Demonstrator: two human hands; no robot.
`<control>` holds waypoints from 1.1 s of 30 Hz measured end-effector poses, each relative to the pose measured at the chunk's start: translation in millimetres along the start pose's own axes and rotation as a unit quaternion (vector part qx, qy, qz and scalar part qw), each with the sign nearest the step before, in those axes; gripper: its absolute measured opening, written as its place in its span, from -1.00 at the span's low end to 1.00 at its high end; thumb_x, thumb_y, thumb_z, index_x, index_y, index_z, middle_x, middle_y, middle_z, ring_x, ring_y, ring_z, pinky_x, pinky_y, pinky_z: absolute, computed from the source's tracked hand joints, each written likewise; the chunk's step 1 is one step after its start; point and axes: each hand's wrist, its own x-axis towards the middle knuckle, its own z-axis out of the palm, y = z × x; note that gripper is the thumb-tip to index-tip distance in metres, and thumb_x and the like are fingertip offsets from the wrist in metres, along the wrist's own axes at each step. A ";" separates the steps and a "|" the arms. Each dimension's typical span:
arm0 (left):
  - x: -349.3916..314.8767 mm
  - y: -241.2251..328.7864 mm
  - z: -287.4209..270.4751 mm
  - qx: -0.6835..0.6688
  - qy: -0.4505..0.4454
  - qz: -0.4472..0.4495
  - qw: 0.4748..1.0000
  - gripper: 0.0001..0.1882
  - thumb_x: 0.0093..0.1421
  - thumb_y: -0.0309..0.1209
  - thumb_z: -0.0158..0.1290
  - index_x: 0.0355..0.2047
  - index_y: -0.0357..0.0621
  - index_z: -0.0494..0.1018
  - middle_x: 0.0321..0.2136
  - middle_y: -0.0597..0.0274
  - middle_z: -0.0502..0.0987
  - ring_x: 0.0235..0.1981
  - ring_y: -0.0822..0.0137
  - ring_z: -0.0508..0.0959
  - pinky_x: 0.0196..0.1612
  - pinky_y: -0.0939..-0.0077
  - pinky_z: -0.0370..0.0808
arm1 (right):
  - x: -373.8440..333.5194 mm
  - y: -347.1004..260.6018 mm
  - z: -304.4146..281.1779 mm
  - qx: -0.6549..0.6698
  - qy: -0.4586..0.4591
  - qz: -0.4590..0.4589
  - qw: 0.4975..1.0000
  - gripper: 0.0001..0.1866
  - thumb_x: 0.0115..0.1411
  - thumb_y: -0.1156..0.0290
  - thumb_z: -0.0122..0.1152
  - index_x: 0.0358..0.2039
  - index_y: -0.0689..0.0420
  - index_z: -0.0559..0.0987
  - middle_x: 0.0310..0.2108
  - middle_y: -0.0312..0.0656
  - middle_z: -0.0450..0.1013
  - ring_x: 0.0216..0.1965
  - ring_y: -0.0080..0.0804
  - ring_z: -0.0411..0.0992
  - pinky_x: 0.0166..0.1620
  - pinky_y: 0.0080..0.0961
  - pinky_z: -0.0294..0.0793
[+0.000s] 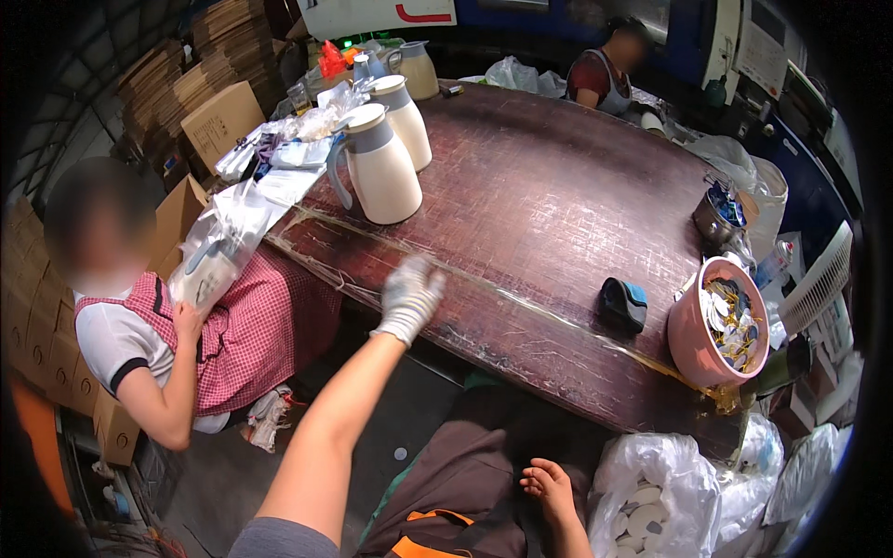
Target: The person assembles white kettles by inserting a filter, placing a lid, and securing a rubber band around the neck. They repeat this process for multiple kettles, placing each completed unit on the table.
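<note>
My left hand [411, 299], in a striped white glove, reaches over the near edge of the dark red table [539, 205]. Its fingers are apart, and nothing shows in them. My bare right hand [551, 487] hangs low beside my dark apron [446, 474], fingers loosely bent and holding nothing visible. Beyond my left hand stands a cream vacuum jug [383, 181] with a grey neck and handle. A second cream jug [406, 126] is just behind it, and another jug [419, 73] stands at the table's far end.
On the left, a co-worker in a checked apron [260, 335] holds a plastic-bagged item [209, 265]. Another person [605, 79] sits at the far side. A black-and-blue case [623, 305] and a pink bucket [684, 330] lie right. Below is a bag of white discs [651, 465].
</note>
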 end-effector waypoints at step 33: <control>-24.6 45.6 22.6 -0.024 0.105 0.108 0.988 -0.88 0.08 -0.36 0.04 -0.45 -0.09 0.52 -0.42 0.06 0.56 -0.31 -0.01 0.55 -0.18 0.12 0.46 | -7.2 -23.2 3.5 0.013 0.012 0.034 0.999 -0.78 0.28 0.36 0.11 -0.11 0.17 0.54 -0.49 -0.31 0.47 -0.63 -0.73 0.21 -0.57 -0.78 0.16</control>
